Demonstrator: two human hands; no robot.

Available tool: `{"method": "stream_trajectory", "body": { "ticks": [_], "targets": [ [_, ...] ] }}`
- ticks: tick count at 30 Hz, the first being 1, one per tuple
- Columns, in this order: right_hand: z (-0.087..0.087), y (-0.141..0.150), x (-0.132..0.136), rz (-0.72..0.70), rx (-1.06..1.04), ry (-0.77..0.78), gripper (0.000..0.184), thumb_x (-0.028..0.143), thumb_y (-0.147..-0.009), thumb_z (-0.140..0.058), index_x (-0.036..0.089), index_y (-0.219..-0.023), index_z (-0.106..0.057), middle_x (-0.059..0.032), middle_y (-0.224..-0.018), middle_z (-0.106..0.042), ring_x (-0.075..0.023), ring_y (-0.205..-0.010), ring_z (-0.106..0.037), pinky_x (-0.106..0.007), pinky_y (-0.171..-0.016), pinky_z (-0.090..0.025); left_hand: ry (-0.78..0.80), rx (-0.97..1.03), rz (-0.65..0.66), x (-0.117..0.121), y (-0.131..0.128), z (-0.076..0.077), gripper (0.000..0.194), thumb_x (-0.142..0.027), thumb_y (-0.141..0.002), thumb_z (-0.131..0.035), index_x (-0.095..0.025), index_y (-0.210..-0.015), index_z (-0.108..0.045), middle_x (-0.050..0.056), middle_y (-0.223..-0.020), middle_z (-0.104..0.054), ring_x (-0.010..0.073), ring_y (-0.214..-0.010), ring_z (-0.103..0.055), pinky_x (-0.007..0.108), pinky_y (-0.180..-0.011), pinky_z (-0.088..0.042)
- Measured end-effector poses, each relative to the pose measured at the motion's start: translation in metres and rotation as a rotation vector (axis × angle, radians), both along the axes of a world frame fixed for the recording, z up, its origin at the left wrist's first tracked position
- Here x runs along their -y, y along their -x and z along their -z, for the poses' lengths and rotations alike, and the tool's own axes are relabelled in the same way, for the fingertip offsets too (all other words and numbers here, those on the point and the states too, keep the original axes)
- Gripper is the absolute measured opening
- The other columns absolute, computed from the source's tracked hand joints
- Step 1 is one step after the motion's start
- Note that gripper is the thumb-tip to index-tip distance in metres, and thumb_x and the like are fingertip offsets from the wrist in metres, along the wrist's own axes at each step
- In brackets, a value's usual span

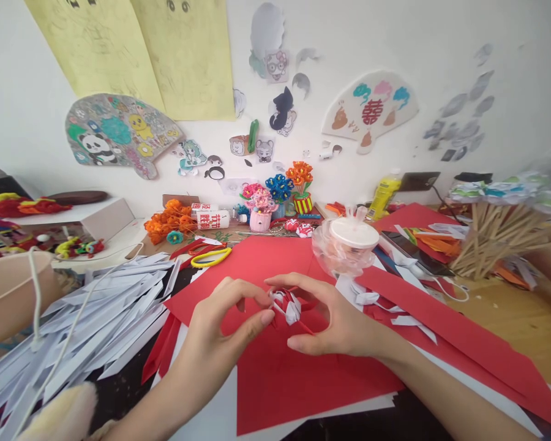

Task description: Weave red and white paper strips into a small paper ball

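A small woven ball of red and white folded paper strips (288, 306) is between my hands, with loose strip ends sticking out. My left hand (232, 315) pinches its left edge between thumb and fingers. Curved around the right side, my right hand (337, 315) has its fingers along the top and its thumb lower, by a red strip end. The right palm hides part of the ball. Beneath both hands lie large red paper sheets (275, 392) over white ones. White folded paper strips (119, 306) are heaped to the left.
Yellow-handled scissors (211, 257) lie behind my left hand. A lidded plastic cup in a bag (349, 242) stands behind my right. Paper flowers (260, 208) line the wall. A yellow bottle (386, 195) and a bunch of sticks (487, 239) are at right, a pink bin (18, 294) at left.
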State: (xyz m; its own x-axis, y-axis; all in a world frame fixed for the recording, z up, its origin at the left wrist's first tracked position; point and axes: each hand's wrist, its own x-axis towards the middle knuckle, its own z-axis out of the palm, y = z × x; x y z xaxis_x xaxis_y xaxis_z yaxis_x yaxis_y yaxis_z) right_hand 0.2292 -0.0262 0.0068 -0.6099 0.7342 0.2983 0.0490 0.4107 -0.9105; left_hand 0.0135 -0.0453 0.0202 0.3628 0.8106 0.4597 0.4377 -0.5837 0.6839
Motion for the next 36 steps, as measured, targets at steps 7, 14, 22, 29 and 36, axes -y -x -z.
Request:
{"method": "stream_trajectory", "body": {
  "ticks": [7, 14, 22, 29, 36],
  "targets": [
    [0.004, 0.002, 0.002, 0.015, 0.006, -0.013, 0.07, 0.014, -0.079, -0.071, 0.033, -0.139, -0.041, -0.0025, -0.124, -0.059, -0.0178, -0.115, -0.057, -0.036, -0.102, -0.045, 0.042, -0.043, -0.009, 0.002, -0.002, 0.003, 0.011, -0.03, -0.085, -0.068, -0.025, -0.085, -0.058, -0.005, -0.087, -0.064, 0.0152, -0.083, -0.055, 0.029, -0.077, -0.04],
    [0.003, -0.004, -0.008, 0.105, -0.017, -0.139, 0.039, 0.03, -0.081, -0.073, 0.027, -0.117, -0.059, -0.0053, -0.127, -0.055, -0.021, -0.118, -0.053, -0.038, -0.1, -0.045, 0.178, -0.104, 0.038, -0.007, 0.002, 0.002, 0.013, -0.03, -0.086, -0.065, -0.024, -0.078, -0.057, -0.004, -0.081, -0.063, 0.0166, -0.08, -0.053, 0.03, -0.075, -0.038],
    [0.011, -0.004, -0.012, 0.173, 0.193, -0.452, 0.005, 0.02, -0.084, -0.07, 0.02, -0.087, -0.066, -0.003, -0.096, -0.062, -0.0157, -0.092, -0.058, -0.029, -0.082, -0.047, 0.116, -0.292, 0.05, -0.015, 0.006, 0.007, 0.009, -0.03, -0.088, -0.062, -0.025, -0.081, -0.062, -0.003, -0.087, -0.068, 0.0181, -0.082, -0.053, 0.033, -0.078, -0.034],
    [0.014, -0.002, -0.011, 0.142, 0.261, -0.455, 0.003, 0.019, -0.088, -0.066, 0.019, -0.09, -0.065, -0.0034, -0.094, -0.064, -0.0165, -0.09, -0.057, -0.03, -0.08, -0.046, 0.079, -0.339, 0.041, -0.02, 0.012, 0.006, 0.017, -0.035, -0.09, -0.058, -0.023, -0.079, -0.062, -0.002, -0.084, -0.068, 0.0175, -0.077, -0.054, 0.032, -0.074, -0.033],
    [0.018, 0.0, -0.011, 0.161, 0.262, -0.437, 0.002, 0.021, -0.09, -0.063, 0.02, -0.088, -0.063, -0.004, -0.094, -0.063, -0.0175, -0.089, -0.057, -0.031, -0.08, -0.047, 0.018, -0.449, 0.088, -0.021, 0.013, 0.005, 0.014, -0.031, -0.09, -0.058, -0.023, -0.08, -0.062, -0.002, -0.082, -0.068, 0.0171, -0.077, -0.055, 0.033, -0.077, -0.035]
  ]
}}
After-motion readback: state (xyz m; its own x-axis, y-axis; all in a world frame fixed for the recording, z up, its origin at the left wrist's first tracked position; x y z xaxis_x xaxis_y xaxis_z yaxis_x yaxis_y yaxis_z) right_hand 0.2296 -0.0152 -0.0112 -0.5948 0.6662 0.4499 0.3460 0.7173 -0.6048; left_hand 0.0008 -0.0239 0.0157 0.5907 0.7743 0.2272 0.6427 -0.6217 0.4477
